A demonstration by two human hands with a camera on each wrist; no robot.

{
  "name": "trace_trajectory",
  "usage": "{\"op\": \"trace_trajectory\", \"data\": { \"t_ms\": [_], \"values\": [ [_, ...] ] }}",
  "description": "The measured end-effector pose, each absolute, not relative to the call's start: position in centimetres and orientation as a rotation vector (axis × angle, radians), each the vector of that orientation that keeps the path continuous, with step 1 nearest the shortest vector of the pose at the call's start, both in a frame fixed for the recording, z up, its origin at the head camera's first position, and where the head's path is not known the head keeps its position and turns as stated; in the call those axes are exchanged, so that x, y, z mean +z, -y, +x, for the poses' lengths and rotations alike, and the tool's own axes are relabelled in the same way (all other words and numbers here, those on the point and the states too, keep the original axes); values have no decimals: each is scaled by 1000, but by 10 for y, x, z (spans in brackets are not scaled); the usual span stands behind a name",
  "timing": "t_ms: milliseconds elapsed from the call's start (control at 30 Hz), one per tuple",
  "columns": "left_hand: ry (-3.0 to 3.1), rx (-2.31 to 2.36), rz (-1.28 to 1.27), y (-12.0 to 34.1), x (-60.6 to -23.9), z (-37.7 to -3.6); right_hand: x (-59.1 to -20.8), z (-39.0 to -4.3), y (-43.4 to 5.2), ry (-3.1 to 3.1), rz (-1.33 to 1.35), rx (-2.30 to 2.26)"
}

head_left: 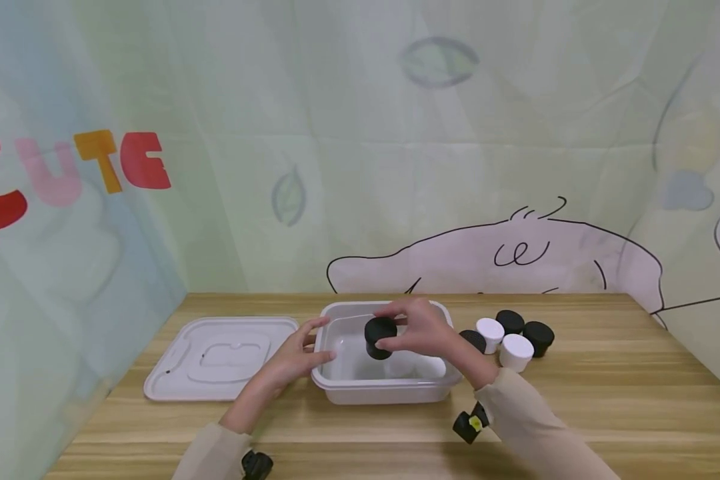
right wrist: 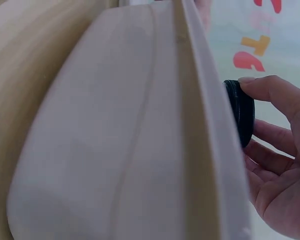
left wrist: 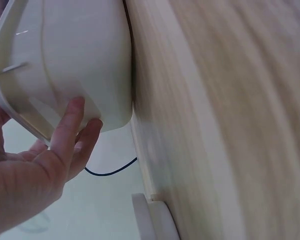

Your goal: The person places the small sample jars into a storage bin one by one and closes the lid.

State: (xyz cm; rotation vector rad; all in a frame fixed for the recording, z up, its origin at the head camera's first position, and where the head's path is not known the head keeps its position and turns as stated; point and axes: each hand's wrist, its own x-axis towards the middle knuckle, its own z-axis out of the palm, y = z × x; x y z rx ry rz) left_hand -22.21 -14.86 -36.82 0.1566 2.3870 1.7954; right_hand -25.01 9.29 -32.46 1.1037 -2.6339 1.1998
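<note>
Over the open white tub, the right hand pinches a black jar directly above its hollow, while the left hand, fingers straight, rests against the tub's left rim.

A light wooden worktop with pale grain stripes runs wall to wall. Behind its far edge hangs a creased, pale green backdrop printed with faint leaf shapes and a black-outlined cartoon figure in pale lilac. A matching sheet closes off the left edge, carrying the word "CUTE" in red, pink and orange letters. Another printed panel stands along the right edge, meeting the back sheet at the far right corner. Light is soft and even, with weak shadows.
</note>
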Motion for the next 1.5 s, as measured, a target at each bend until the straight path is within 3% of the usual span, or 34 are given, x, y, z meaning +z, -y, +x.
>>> {"op": "trace_trajectory", "data": {
  "t_ms": [600, 1500],
  "values": [
    [-2365, 1819, 175, 148, -369, -222, -349, -255, -67, 2765, 1257, 962],
    [-2379, 1803, 181, 149, -369, -222, -356, -252, -66, 2861, 1326, 834]
  ]
}}
